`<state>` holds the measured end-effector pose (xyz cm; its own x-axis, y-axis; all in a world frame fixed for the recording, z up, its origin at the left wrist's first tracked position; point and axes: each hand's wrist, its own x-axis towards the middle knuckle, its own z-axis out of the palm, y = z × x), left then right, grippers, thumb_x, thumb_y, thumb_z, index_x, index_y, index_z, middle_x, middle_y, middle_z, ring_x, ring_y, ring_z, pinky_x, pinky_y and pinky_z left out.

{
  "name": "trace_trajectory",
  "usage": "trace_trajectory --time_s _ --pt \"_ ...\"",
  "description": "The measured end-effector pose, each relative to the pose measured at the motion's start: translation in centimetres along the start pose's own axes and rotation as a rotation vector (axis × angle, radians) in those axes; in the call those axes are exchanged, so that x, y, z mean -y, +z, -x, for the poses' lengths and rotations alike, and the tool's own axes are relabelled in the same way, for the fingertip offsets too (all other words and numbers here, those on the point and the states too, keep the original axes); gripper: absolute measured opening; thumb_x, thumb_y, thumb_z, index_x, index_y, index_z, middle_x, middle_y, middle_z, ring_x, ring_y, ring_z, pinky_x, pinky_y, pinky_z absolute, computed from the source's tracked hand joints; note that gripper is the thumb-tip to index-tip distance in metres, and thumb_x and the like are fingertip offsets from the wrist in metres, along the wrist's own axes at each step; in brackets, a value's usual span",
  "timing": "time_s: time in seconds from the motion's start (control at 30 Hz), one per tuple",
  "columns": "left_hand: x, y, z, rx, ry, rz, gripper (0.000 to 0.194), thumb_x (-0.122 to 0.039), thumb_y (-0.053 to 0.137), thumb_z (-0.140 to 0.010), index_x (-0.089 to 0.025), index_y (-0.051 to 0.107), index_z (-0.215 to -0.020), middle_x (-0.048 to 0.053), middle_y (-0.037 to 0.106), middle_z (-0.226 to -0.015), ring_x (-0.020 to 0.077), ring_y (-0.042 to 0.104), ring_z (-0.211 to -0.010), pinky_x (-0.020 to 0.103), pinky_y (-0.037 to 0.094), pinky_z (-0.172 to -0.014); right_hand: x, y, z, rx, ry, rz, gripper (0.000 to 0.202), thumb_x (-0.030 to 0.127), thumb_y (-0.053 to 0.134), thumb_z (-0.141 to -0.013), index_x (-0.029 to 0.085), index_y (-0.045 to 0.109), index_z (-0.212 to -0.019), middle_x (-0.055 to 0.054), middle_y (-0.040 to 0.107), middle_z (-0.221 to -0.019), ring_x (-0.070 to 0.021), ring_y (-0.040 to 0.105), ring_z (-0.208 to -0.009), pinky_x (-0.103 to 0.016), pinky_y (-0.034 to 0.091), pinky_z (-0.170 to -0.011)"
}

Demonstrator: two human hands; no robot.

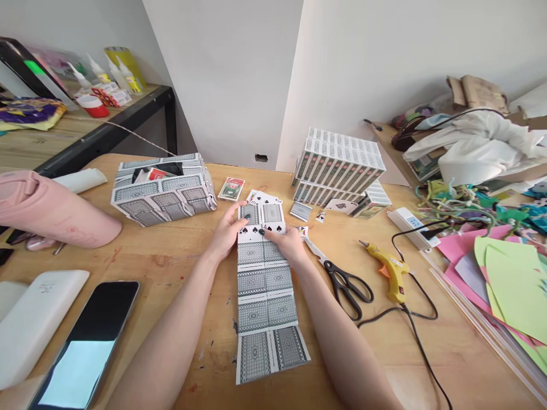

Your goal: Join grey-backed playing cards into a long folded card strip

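A long strip of joined playing cards (267, 313), two cards wide, lies lengthwise in front of me, mostly with patterned backs up. My left hand (227, 232) grips its far end from the left, thumb on top. From the right, my right hand (285, 242) pinches the same end, its thumb on a spade card face. The far row stands folded up. Just behind the strip lie loose face-up cards (267, 197), partly hidden by it. Close to my right hand are black-handled scissors (342, 279).
A card-covered box (164, 191) and a card pack (231, 189) stand at the back left, stacked card boxes (339, 165) at the back right. A yellow glue gun (388, 270) with its cord lies right. A phone (89, 341) and pink tumbler (64, 210) are left.
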<state>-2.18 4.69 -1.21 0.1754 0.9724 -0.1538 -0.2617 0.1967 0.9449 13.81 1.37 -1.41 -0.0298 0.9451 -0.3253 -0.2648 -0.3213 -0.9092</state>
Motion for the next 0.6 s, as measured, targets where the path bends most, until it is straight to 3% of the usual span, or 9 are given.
trace_trajectory --time_s 0.23,0.6 --pt "0.17 0.22 -0.04 -0.062 0.005 0.008 0.058 -0.022 0.064 -0.068 -0.022 0.045 -0.123 -0.002 0.063 -0.068 0.0119 0.055 -0.051 0.022 0.042 -0.048 0.43 -0.07 -0.09 -0.013 0.067 -0.052 0.024 0.032 0.072 -0.056 0.015 0.067 -0.072 -0.004 0.071 -0.069 -0.0218 0.065 -0.065 -0.030 0.048 -0.060" --pt "0.67 -0.28 -0.30 -0.037 0.014 -0.069 0.060 -0.022 0.064 -0.070 -0.025 0.044 -0.126 -0.001 0.064 -0.073 0.0116 0.055 -0.053 0.021 0.042 -0.048 0.80 0.00 0.04 -0.018 0.094 -0.116 0.031 0.035 0.076 -0.050 0.014 0.067 -0.071 -0.005 0.070 -0.064 -0.0244 0.066 -0.065 -0.031 0.048 -0.058"
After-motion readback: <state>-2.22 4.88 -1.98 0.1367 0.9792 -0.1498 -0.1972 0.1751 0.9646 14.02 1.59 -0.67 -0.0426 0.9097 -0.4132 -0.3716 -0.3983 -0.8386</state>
